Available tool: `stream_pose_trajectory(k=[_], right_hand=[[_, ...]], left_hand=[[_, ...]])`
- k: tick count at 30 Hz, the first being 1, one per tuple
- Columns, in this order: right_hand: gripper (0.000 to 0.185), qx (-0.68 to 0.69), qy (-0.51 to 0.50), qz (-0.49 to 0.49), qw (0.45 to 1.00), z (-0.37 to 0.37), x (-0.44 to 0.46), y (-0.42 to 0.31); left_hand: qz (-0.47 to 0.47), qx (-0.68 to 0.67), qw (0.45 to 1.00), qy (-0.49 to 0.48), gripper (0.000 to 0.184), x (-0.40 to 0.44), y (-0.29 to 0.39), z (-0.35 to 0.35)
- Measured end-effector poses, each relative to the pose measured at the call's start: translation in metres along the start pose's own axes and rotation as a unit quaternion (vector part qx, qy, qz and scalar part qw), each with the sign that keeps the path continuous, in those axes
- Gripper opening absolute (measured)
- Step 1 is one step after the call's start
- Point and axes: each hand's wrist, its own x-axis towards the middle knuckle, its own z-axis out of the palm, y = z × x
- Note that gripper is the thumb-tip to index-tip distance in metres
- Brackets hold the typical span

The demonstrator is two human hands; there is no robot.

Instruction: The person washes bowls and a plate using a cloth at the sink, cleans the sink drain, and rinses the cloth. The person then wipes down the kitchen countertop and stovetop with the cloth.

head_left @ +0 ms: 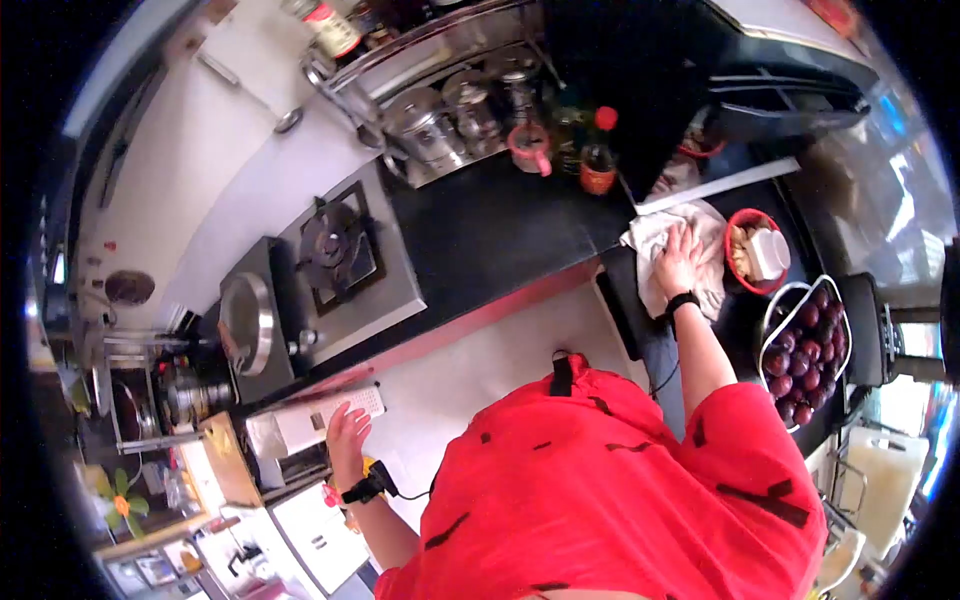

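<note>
My right hand (678,265) lies with its fingers spread out on a crumpled pale cloth (712,225) at the corner of the black counter. Just right of the cloth stands a red basket (734,262) holding light-coloured pieces and a white container (768,254). My left hand (348,438) is in the air at the lower left, fingers loosely apart and nothing in them. It appears in front of a white slotted panel (325,418) below the counter; whether they touch I cannot tell.
A bowl of dark red round fruit (803,360) stands at the right. Along the back are a red-capped bottle (598,160), a pink cup (530,150) and steel canisters (428,128). The gas stove (345,250) and a pan (248,322) are at the left.
</note>
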Motion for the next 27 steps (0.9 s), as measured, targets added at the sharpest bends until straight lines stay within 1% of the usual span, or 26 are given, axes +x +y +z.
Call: stream_pose_trajectory(k=[1, 3, 5, 6, 7, 9, 10, 11, 13, 14, 15, 16, 19, 21, 22, 23, 25, 26, 27], right_hand=[[0.061, -0.024, -0.022, 0.000, 0.999, -0.012, -0.014, -0.023], [0.062, -0.036, -0.006, -0.073, 0.997, 0.010, -0.032, -0.050], [0.061, -0.007, -0.059, -0.156, 0.986, 0.000, -0.056, -0.092], [0.060, -0.018, -0.065, -0.193, 0.979, -0.002, -0.066, -0.114], [0.060, 0.015, -0.077, -0.227, 0.971, 0.013, -0.068, -0.129], [0.060, -0.006, -0.070, -0.284, 0.956, 0.036, -0.062, -0.165], [0.060, -0.018, -0.069, -0.295, 0.953, 0.043, -0.055, -0.182], [0.060, -0.039, -0.098, -0.287, 0.952, 0.030, -0.053, -0.204], [0.060, -0.042, -0.100, -0.307, 0.946, 0.041, -0.036, -0.232], [0.061, -0.061, -0.106, -0.314, 0.941, 0.045, -0.025, -0.246], [0.062, -0.051, -0.109, -0.313, 0.942, 0.048, -0.015, -0.260], [0.062, -0.046, -0.118, -0.299, 0.946, 0.052, -0.007, -0.274], [0.062, -0.049, -0.128, -0.234, 0.963, 0.069, 0.010, -0.319], [0.061, -0.025, -0.114, -0.232, 0.966, 0.082, 0.014, -0.340], [0.060, -0.008, -0.095, -0.245, 0.965, 0.093, 0.012, -0.349], [0.058, -0.009, -0.104, -0.274, 0.956, 0.090, 0.003, -0.359], [0.061, -0.056, -0.091, -0.310, 0.945, 0.097, -0.022, -0.385], [0.061, -0.015, -0.109, -0.324, 0.940, 0.098, -0.039, -0.394], [0.060, -0.026, -0.110, -0.365, 0.924, 0.103, -0.055, -0.400]], left_hand=[[0.000, -0.005, 1.000, 0.011, 0.043, -0.001, -0.007, -0.007], [0.006, -0.037, 0.999, -0.003, 0.042, -0.002, -0.020, -0.015], [-0.002, -0.040, 0.999, 0.012, 0.042, -0.005, -0.024, -0.022], [-0.012, -0.034, 0.999, 0.008, 0.041, -0.006, -0.027, -0.028], [-0.024, -0.029, 0.999, 0.005, 0.040, -0.009, -0.030, -0.037], [-0.018, -0.041, 0.998, 0.032, 0.039, -0.014, -0.038, -0.057], [-0.013, -0.046, 0.998, 0.051, 0.039, -0.017, -0.041, -0.069], [-0.009, -0.050, 0.996, 0.071, 0.038, -0.022, -0.044, -0.082], [0.007, -0.064, 0.993, 0.101, 0.038, -0.034, -0.052, -0.106], [-0.005, -0.075, 0.991, 0.115, 0.037, -0.039, -0.056, -0.118], [-0.017, -0.088, 0.988, 0.129, 0.037, -0.045, -0.055, -0.123], [-0.032, -0.092, 0.984, 0.150, 0.036, -0.055, -0.055, -0.127], [-0.028, -0.101, 0.975, 0.194, 0.036, -0.082, -0.062, -0.142], [-0.030, -0.107, 0.973, 0.202, 0.037, -0.094, -0.073, -0.156], [-0.035, -0.128, 0.970, 0.206, 0.037, -0.100, -0.078, -0.162], [-0.041, -0.148, 0.966, 0.209, 0.037, -0.106, -0.083, -0.169], [-0.045, -0.147, 0.966, 0.210, 0.036, -0.112, -0.092, -0.180], [-0.045, -0.160, 0.963, 0.211, 0.036, -0.113, -0.093, -0.182], [-0.045, -0.173, 0.961, 0.211, 0.036, -0.112, -0.094, -0.184]])
